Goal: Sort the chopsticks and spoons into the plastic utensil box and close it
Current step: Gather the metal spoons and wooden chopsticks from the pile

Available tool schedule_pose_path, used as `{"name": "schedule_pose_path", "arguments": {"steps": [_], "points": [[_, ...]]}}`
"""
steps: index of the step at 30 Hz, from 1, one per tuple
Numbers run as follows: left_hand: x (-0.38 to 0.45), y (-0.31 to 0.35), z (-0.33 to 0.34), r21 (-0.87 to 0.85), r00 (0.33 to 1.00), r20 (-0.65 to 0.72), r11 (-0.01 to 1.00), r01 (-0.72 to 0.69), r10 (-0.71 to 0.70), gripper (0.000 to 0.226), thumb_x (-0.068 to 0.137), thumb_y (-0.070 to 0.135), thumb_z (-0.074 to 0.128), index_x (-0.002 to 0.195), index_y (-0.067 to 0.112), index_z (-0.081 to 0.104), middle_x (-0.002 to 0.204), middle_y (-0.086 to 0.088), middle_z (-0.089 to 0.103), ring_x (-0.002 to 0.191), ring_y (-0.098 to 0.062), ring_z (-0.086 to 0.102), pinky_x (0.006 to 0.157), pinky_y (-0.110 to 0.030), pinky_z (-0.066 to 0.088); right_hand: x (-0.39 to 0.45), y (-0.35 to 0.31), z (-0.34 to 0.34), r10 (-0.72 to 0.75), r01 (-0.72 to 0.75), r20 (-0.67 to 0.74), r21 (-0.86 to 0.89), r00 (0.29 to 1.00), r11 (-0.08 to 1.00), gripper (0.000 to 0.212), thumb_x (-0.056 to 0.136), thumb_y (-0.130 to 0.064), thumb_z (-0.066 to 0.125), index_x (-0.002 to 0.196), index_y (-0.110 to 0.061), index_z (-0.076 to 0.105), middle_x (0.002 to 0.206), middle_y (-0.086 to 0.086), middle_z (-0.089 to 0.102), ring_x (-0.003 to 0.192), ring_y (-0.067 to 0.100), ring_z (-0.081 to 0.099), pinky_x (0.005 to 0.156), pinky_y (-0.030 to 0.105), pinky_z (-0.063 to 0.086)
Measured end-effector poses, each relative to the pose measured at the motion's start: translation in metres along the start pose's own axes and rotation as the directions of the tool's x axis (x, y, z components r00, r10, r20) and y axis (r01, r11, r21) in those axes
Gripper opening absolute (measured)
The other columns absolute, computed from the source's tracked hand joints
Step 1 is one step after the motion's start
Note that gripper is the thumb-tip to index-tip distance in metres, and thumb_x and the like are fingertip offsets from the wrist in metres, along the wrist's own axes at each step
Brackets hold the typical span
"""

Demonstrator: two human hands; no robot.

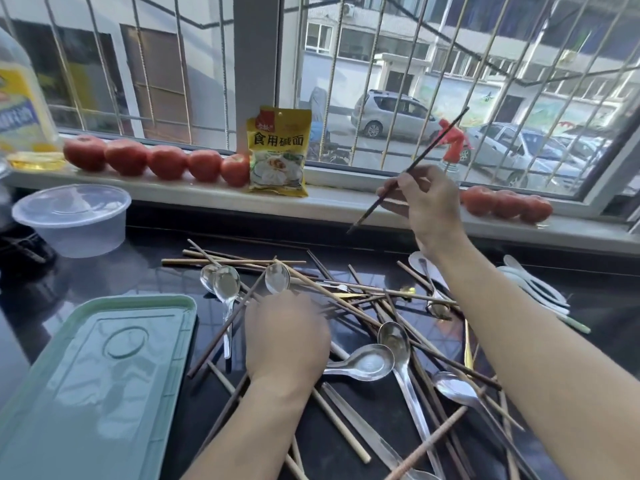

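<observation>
— Dark desk [104, 271]: what lies on it?
— A heap of wooden chopsticks [346, 306] and metal spoons [367, 362] at its middle; the pale green plastic utensil box [97, 382], lid on, at the near left corner.
— And each grip?
— Right hand [429, 206], raised toward the far edge, pinches one dark chopstick [408, 171], tilted. Left hand [287, 337] rests on the heap, fingers curled among the chopsticks; its hold cannot be told.

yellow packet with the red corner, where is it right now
In the head view the yellow packet stands upright on the windowsill, centre-left, just right of the row of tomatoes.
</observation>
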State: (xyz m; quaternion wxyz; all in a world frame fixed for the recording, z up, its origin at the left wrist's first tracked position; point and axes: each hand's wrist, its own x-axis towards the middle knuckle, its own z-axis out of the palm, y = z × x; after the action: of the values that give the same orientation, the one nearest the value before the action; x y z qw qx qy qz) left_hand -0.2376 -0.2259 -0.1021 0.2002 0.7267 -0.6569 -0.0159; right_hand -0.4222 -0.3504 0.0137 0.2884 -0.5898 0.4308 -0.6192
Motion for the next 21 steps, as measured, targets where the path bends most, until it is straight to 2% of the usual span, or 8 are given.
{"name": "schedule_pose_path", "arguments": {"steps": [1,2,5,10,12,16,18,21], "points": [[0.000,0.001,-0.001,0.001,1.000,-0.007,1.000,-0.005,0.005,0.026,0.097,0.038,0.036,0.102,0.029,0.060,0.111,0.009,0.061,0.115,-0.017,0.053,0.114,-0.043,0.031,-0.009,-0.013,-0.001,0.118,-0.136,0.094,0.213,0.989,0.968,0.005,0.102,-0.010,0.054,0.100,-0.009,0.058,0.092,0.014,0.073,0.089,0.031,0.073,0.077,0.042,0.061],[0.000,0.001,-0.001,0.001,1.000,-0.010,1.000,-0.010,0.010,0.026,0.097,0.037,0.035,0.101,0.029,0.060,0.111,0.010,0.061,0.114,-0.017,0.054,0.114,-0.043,0.032,-0.019,-0.023,-0.003,0.196,-0.251,0.199,0.311,0.960,0.917,0.006,0.103,-0.009,0.053,0.101,-0.008,0.059,0.093,0.014,0.073,0.091,0.032,0.073,0.078,0.042,0.060],[-0.001,0.003,-0.004,0.006,0.999,-0.025,1.000,-0.027,0.027,0.027,0.096,0.035,0.036,0.101,0.028,0.062,0.112,0.009,0.065,0.115,-0.017,0.056,0.113,-0.046,0.032,-0.048,-0.038,-0.011,0.288,-0.392,0.337,0.301,0.896,0.869,0.007,0.102,-0.010,0.053,0.105,-0.007,0.059,0.094,0.013,0.073,0.092,0.031,0.073,0.078,0.041,0.059],[-0.008,0.016,-0.031,0.036,0.986,-0.140,0.995,-0.091,0.095,0.022,0.089,0.019,0.056,0.102,0.016,0.072,0.117,-0.005,0.071,0.131,-0.034,0.053,0.114,-0.059,0.030,-0.088,-0.078,-0.020,0.306,-0.420,0.355,0.306,0.883,0.855,0.008,0.102,-0.009,0.051,0.101,-0.009,0.058,0.090,0.011,0.072,0.086,0.028,0.073,0.070,0.038,0.059],[-0.014,0.022,-0.059,-0.094,0.974,-0.217,0.992,-0.084,0.062,0.025,0.089,0.017,0.051,0.103,0.016,0.072,0.114,-0.006,0.072,0.121,-0.033,0.059,0.109,-0.055,0.039,-0.103,-0.097,-0.022,0.308,-0.406,0.336,0.278,0.890,0.871,0.007,0.103,-0.010,0.051,0.103,-0.009,0.058,0.089,0.010,0.072,0.086,0.026,0.073,0.070,0.038,0.059],[-0.042,0.015,-0.153,-0.436,0.935,-0.346,0.896,-0.086,-0.079,0.032,0.095,0.016,0.044,0.113,0.019,0.070,0.108,-0.004,0.072,0.100,-0.029,0.063,0.084,-0.041,0.051,-0.122,-0.138,0.003,0.340,-0.378,0.200,0.203,0.919,0.903,0.005,0.101,-0.012,0.056,0.098,-0.010,0.059,0.084,0.011,0.071,0.080,0.026,0.072,0.076,0.044,0.061],[-0.070,-0.006,-0.204,-0.400,0.941,-0.329,0.914,-0.070,-0.072,0.028,0.097,0.018,0.045,0.112,0.022,0.069,0.106,-0.001,0.072,0.095,-0.026,0.062,0.080,-0.039,0.051,-0.127,-0.156,0.040,0.374,-0.396,0.159,0.140,0.914,0.908,0.005,0.099,-0.010,0.059,0.096,-0.008,0.061,0.083,0.013,0.071,0.077,0.027,0.072,0.082,0.047,0.061],[-0.106,-0.064,-0.274,-0.295,0.944,-0.313,0.955,0.008,-0.105,0.026,0.097,0.022,0.046,0.108,0.026,0.070,0.107,-0.001,0.072,0.098,-0.028,0.063,0.085,-0.038,0.052,-0.138,-0.186,0.121,0.382,-0.425,0.258,0.135,0.887,0.895,0.009,0.097,-0.008,0.062,0.102,-0.001,0.066,0.098,0.022,0.074,0.085,0.033,0.075,0.075,0.043,0.063]]}}
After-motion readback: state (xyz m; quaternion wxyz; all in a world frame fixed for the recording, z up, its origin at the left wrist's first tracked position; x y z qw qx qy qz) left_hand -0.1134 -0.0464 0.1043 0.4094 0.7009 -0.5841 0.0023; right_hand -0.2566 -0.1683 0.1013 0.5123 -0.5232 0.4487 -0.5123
